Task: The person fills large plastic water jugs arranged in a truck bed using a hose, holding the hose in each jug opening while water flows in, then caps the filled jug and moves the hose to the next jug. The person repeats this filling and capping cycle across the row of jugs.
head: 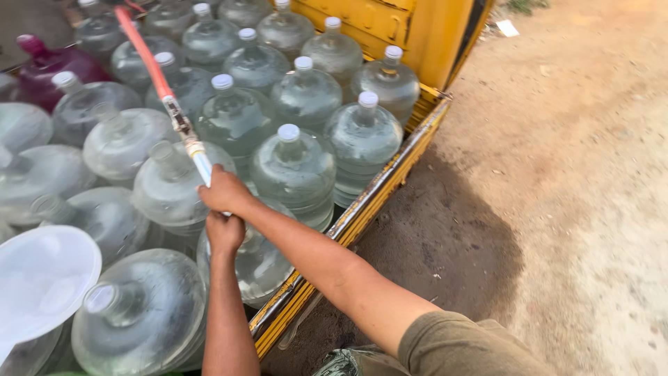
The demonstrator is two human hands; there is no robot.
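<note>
The right hand [224, 191] is closed around the white end of a hose nozzle [200, 161], its fingers wrapped tight about the tube. Just beneath it, the left hand [225, 232] grips the same piece lower down, fingers likewise clenched, so the two fists sit stacked and touching. From the white tip the nozzle runs up through a metal fitting [181, 124] into an orange-red hose [142, 52] that slants away to the upper left, over the tops of the jugs.

The hands hang above a packed load of large clear water jugs [296, 174] standing upright in the bed of a yellow truck [379, 191]. The jugs toward the right and rear wear white caps [288, 132]; several nearer the left stand with open necks. The nozzle's lower end is hidden behind the fists, over the jug [257, 261] directly under them. A dark red jug [52, 66] sits at the far upper left, and a white funnel [42, 278] lies at the lower left. Bare dirt ground [570, 174] lies beside the truck.
</note>
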